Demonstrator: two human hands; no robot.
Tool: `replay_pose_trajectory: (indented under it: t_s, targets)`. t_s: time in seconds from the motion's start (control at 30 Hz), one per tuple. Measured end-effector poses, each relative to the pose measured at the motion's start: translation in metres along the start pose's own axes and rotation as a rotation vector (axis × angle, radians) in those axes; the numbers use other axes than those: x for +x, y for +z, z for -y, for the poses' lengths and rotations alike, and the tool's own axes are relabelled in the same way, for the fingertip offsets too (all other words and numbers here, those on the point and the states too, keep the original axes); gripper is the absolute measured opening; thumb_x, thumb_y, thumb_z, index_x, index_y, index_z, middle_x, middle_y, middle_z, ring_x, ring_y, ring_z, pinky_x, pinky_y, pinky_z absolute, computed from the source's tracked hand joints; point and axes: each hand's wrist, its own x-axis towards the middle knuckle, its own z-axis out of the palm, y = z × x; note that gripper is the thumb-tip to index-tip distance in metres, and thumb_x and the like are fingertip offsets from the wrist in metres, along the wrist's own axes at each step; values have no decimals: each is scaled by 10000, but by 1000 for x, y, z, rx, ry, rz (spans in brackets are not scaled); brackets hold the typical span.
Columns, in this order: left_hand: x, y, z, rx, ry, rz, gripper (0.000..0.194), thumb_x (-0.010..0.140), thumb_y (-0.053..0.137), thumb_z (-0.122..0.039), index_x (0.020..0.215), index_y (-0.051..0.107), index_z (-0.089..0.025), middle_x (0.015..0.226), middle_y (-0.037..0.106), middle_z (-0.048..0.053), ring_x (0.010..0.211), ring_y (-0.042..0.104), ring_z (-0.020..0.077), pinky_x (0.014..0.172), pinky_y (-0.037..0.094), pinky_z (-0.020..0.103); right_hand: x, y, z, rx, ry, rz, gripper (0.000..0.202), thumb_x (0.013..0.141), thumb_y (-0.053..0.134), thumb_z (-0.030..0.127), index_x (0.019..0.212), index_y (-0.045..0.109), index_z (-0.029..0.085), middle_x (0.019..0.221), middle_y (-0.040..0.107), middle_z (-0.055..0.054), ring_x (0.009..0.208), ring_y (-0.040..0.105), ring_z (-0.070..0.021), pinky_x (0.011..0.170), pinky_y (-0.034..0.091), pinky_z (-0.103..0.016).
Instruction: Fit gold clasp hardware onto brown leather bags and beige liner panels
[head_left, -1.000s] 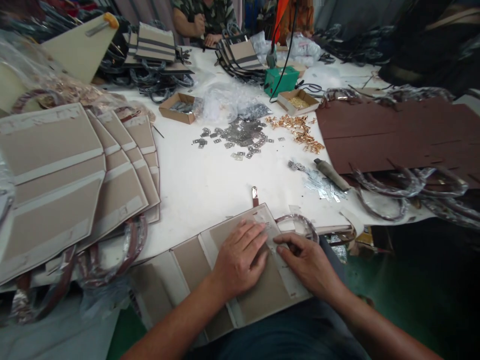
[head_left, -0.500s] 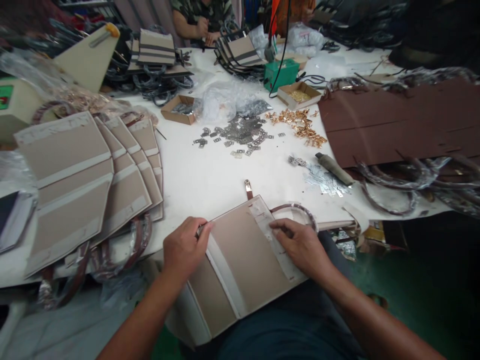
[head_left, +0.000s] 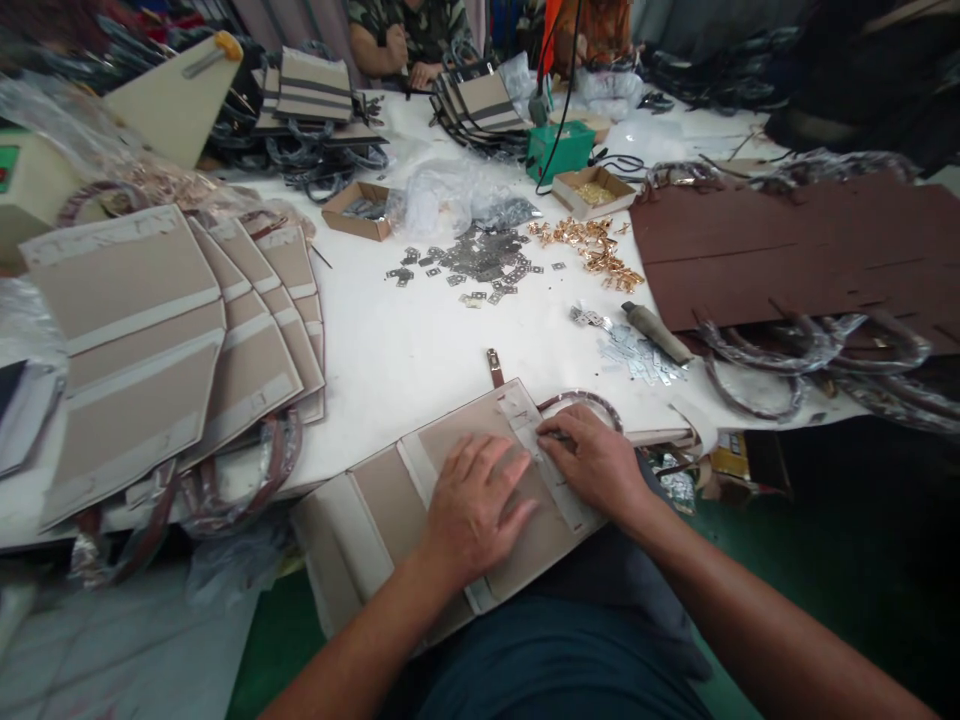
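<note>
A beige handbag panel (head_left: 442, 445) with pale strips lies across my lap and the table's front edge. A brown strap with a metal clasp (head_left: 493, 362) sticks out from its far edge, and a plastic-wrapped handle (head_left: 589, 398) curves out on the right. My left hand (head_left: 476, 500) is over the panel's middle, fingers stretched out, holding nothing. My right hand (head_left: 592, 455) is at the white strip (head_left: 559, 490) near the handle, its fingertips pinched together. Whatever is between those fingertips is too small to make out.
Similar beige panels (head_left: 142, 330) are stacked on the left. Ahead are dark metal plates (head_left: 484, 258), gold fittings (head_left: 611, 265), shiny flat pieces (head_left: 641, 355) and a wrapped tool (head_left: 658, 333). Brown panels (head_left: 810, 250) lie on the right. A person (head_left: 409, 45) sits across the table.
My left hand has let go of the panel's far edge and moved right, over its middle, with fingers extended. My right hand stays at the white strip. The panel now lies flatter.
</note>
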Motion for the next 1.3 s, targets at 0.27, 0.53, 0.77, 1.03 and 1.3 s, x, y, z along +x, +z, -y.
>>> replay_pose_trajectory:
  t_s: [0.27, 0.53, 0.77, 1.03, 1.3]
  targets:
    - [-1, 21, -3, -81, 10, 49, 384, 990, 655, -375, 1349, 662, -239, 1441, 622, 108, 1439, 487, 291, 1283, 295, 597, -19, -6, -2, 165, -66, 51, 357, 873, 692, 180, 1221, 692, 260, 1150, 631, -46, 984, 628, -225, 897, 517, -373]
    - [10, 17, 0, -86, 30, 94, 335, 965, 678, -382, 1271, 717, -251, 1344, 646, 104, 1328, 519, 314, 1256, 316, 628, -20, -2, 5, 201, -11, 13, 406, 843, 662, 145, 1235, 659, 249, 1191, 616, -74, 1011, 601, -248, 930, 524, -412]
    - [13, 18, 3, -75, 34, 96, 323, 965, 673, -396, 1251, 718, -254, 1329, 643, 97, 1312, 509, 311, 1242, 320, 608, -19, -3, 8, 203, 27, 20, 413, 836, 655, 128, 1233, 649, 240, 1188, 610, -70, 994, 596, -237, 934, 521, -405]
    - [15, 20, 3, -71, 18, 123, 318, 951, 690, -397, 1246, 728, -283, 1335, 648, 95, 1319, 504, 317, 1226, 320, 608, -18, -2, 9, 190, 34, 9, 378, 840, 630, 123, 1196, 647, 249, 1193, 616, -75, 1056, 597, -254, 960, 513, -410]
    - [15, 19, 4, -108, 3, 107, 328, 933, 715, -391, 1251, 734, -315, 1314, 657, 79, 1287, 530, 310, 1210, 345, 596, -18, -5, 8, 188, 37, 14, 355, 855, 623, 131, 1191, 654, 240, 1140, 619, -65, 968, 591, -230, 908, 508, -383]
